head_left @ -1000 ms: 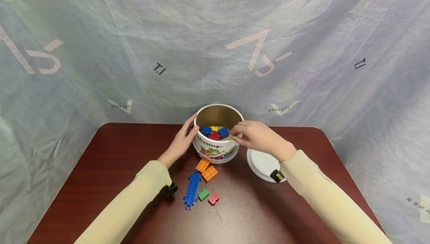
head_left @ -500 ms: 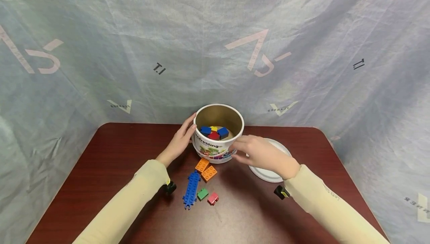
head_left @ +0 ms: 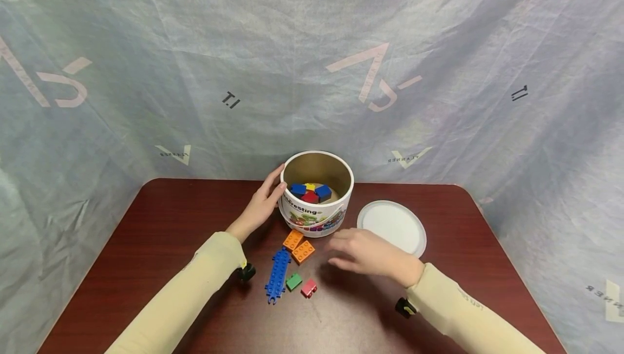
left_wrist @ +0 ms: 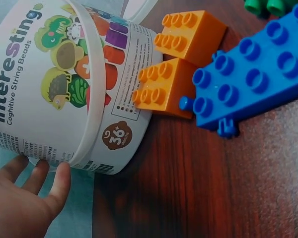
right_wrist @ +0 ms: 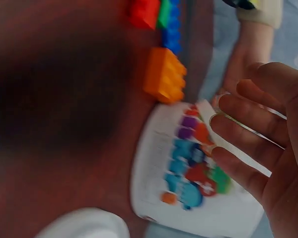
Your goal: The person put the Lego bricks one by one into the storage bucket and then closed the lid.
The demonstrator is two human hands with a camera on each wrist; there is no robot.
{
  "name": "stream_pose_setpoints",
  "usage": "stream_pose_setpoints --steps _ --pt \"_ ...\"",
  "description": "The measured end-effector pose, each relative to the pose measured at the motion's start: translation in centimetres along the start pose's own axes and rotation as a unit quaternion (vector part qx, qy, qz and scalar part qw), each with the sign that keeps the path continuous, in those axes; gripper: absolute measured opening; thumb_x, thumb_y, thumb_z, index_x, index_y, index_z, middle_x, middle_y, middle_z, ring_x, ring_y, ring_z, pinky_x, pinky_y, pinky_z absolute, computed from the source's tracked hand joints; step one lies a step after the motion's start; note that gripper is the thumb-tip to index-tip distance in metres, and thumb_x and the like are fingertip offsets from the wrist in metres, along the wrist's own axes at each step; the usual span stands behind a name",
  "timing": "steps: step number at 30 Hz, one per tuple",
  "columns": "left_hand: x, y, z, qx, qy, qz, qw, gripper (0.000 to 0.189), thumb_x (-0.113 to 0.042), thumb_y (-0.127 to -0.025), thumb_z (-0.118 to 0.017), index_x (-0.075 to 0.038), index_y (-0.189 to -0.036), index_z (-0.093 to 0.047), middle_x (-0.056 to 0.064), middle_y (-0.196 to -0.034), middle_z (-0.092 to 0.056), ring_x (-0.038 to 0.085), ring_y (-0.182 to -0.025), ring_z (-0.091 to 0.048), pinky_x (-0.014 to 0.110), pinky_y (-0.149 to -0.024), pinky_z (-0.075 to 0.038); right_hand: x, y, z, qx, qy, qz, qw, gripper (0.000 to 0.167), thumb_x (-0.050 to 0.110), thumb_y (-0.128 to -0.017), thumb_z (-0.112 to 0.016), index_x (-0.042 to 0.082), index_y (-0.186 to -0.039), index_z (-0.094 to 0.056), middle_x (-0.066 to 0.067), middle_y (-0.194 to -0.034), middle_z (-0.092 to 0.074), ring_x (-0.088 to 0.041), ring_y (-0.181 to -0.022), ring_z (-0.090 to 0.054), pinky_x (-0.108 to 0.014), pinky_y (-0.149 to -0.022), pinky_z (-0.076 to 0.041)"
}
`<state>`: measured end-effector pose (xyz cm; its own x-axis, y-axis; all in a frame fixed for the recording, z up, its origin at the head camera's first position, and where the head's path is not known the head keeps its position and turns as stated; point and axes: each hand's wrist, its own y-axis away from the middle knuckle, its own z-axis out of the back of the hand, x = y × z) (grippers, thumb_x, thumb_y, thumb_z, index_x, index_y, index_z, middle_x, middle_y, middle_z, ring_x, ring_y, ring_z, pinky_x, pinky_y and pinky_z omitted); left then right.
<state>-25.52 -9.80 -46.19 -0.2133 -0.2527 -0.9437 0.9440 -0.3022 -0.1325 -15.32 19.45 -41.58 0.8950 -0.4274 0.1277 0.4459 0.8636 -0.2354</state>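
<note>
My left hand (head_left: 260, 206) rests against the left side of a white printed bucket (head_left: 312, 217). In the left wrist view its fingertips (left_wrist: 62, 173) touch the bucket's wall. Inside the bucket lie blue bricks (head_left: 323, 192), a red brick (head_left: 310, 197) and a yellow brick (head_left: 310, 186). My right hand (head_left: 368, 253) hovers over the table, right of two orange bricks (head_left: 303, 251), holding nothing; the right wrist view shows its fingers (right_wrist: 243, 163) loosely extended. Nearer the front are a long blue studded piece (head_left: 278, 275), a green brick (head_left: 294, 281) and a red brick (head_left: 309, 288).
A white round lid (head_left: 395, 225) lies on the dark red-brown table (head_left: 195, 208), to the right of the bucket and partly behind my right hand. A grey printed cloth (head_left: 292, 72) hangs behind the table and along both sides.
My right hand has moved from inside the bucket's rim, out and down toward the loose bricks, uncovering more of the lid. The left hand has stayed at the bucket.
</note>
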Motion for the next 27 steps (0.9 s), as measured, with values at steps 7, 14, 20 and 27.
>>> stream_pose_setpoints --steps 7,14,20,27 --pt "-0.1 0.0 0.0 -0.001 -0.007 0.003 1.0 0.059 -0.036 -0.112 -0.048 -0.038 -0.166 -0.024 0.01 -0.17 -0.028 0.039 -0.146 -0.043 0.063 -0.103 -0.049 0.7 0.6 -2.4 0.015 -0.047 0.0 0.9988 0.016 0.023 -0.096 -0.076 0.012 -0.109 -0.074 0.003 -0.098 -0.07 -0.008 -0.09 -0.067 -0.023 -0.083 -0.056" --pt "-0.1 -0.1 0.0 0.0 0.004 -0.004 1.0 0.061 -0.034 -0.112 -0.048 -0.031 -0.168 -0.023 0.013 -0.17 -0.028 0.042 -0.146 -0.043 0.066 -0.103 -0.048 1.1 0.8 -4.4 0.021 -0.071 0.0 0.9973 0.021 0.022 -0.095 -0.078 0.012 -0.113 -0.073 0.002 -0.101 -0.071 -0.008 -0.094 -0.067 -0.024 -0.085 -0.056" --pt "-0.1 0.0 0.2 0.006 -0.004 0.002 1.0 0.06 -0.037 -0.112 -0.048 -0.035 -0.167 -0.023 0.012 -0.169 -0.029 0.039 -0.145 -0.044 0.065 -0.103 -0.048 1.4 1.0 -5.7 0.038 -0.082 -0.015 0.9958 0.023 0.025 -0.096 -0.077 0.014 -0.116 -0.074 0.003 -0.105 -0.072 -0.006 -0.096 -0.066 -0.022 -0.086 -0.055" --pt "-0.4 0.1 0.1 0.011 -0.012 0.007 0.9998 0.061 -0.039 -0.112 -0.048 -0.038 -0.167 -0.022 0.011 -0.169 -0.031 0.037 -0.144 -0.047 0.062 -0.102 -0.05 1.7 1.0 -6.7 0.028 -0.063 -0.001 0.9976 0.024 0.026 -0.094 -0.079 0.015 -0.115 -0.074 0.006 -0.102 -0.069 -0.004 -0.093 -0.063 -0.02 -0.086 -0.053"
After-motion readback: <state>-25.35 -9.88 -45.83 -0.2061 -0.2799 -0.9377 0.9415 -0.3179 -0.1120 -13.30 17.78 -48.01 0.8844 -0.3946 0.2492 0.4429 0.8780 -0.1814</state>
